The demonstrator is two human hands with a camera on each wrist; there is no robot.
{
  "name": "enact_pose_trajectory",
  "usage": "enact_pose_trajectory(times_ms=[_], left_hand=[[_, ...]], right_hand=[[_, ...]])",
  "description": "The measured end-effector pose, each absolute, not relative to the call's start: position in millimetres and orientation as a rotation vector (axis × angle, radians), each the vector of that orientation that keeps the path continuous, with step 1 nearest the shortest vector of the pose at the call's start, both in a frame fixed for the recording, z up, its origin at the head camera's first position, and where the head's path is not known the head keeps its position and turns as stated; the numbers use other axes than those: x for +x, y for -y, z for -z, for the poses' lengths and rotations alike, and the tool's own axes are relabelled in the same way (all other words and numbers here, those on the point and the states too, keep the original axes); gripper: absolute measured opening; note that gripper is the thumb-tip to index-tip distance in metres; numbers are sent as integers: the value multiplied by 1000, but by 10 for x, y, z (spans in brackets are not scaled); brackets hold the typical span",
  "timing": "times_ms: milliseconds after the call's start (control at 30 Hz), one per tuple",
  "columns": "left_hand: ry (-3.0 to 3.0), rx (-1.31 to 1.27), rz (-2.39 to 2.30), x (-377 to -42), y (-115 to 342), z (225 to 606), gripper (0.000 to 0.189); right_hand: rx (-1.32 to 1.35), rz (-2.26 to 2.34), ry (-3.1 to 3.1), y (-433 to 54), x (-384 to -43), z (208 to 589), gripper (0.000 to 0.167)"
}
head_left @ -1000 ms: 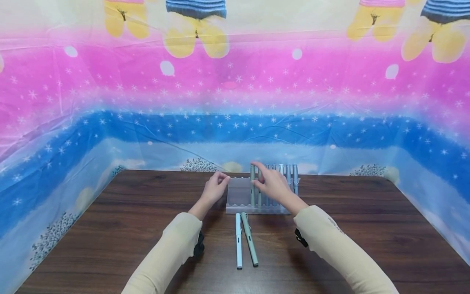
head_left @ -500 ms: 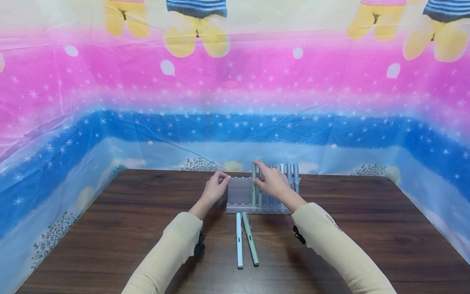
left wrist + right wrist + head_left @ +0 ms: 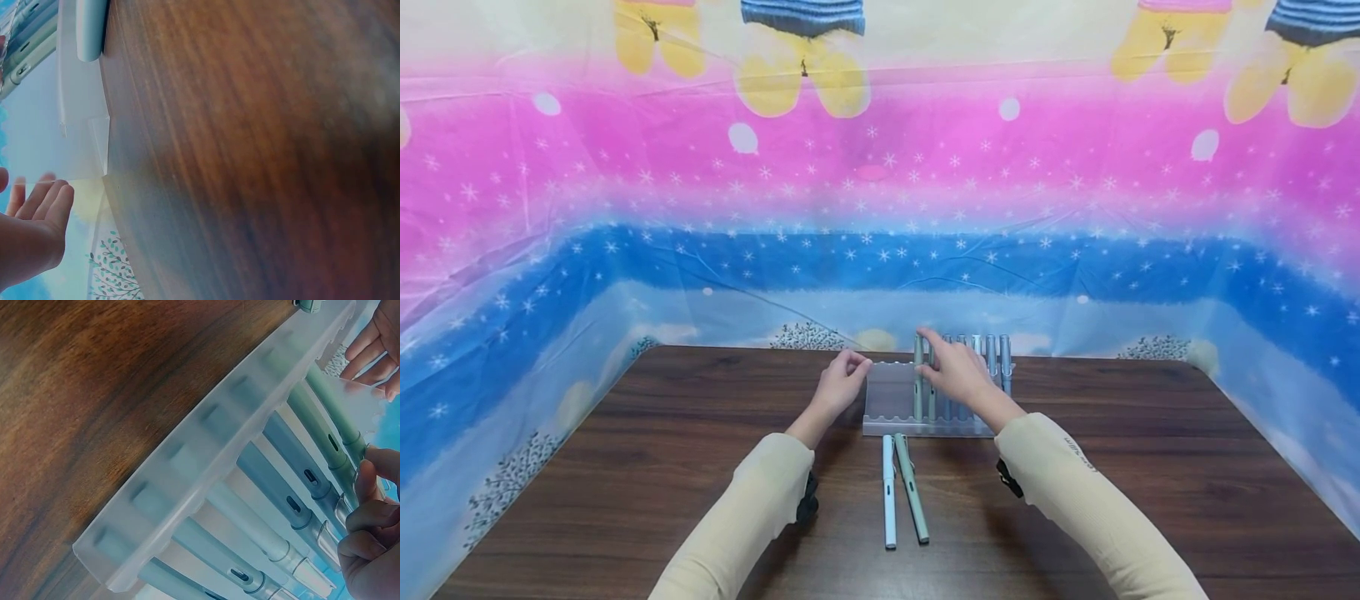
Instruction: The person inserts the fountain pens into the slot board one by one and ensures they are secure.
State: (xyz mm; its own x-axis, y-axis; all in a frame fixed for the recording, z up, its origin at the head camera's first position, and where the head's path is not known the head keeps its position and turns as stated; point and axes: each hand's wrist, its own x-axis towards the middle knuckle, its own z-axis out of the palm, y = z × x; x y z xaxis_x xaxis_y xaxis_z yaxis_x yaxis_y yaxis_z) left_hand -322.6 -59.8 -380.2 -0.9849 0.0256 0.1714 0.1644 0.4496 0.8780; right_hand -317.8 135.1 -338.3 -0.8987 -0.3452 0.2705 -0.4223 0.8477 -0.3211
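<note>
At lower centre of the head view, a slim pale-blue pen (image 3: 889, 493) and a sage-green pen (image 3: 912, 493) lie on the dark brown wooden table (image 3: 647, 475). Beyond them, the left hand (image 3: 837, 387) pinches the upper left corner of a translucent plastic rack (image 3: 890, 393). The right hand (image 3: 961, 377) grips the rack's leftmost upright green pen (image 3: 918, 402), index finger at its top, thumb lower. Behind hangs a pink-and-blue snowflake cloth (image 3: 820, 183).
</note>
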Motion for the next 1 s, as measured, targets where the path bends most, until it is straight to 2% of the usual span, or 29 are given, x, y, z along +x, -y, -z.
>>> enact_pose_trajectory(times_ms=[333,1000], left_hand=[[2567,-172,1580,-3216,596,3811,21],[2560,-185,1569,-3225,602,3797,22]], right_hand=[[595,-579,2759,-1386,-3179,3438,61],[834,-560,2569,-1502,-2880,3702,38]])
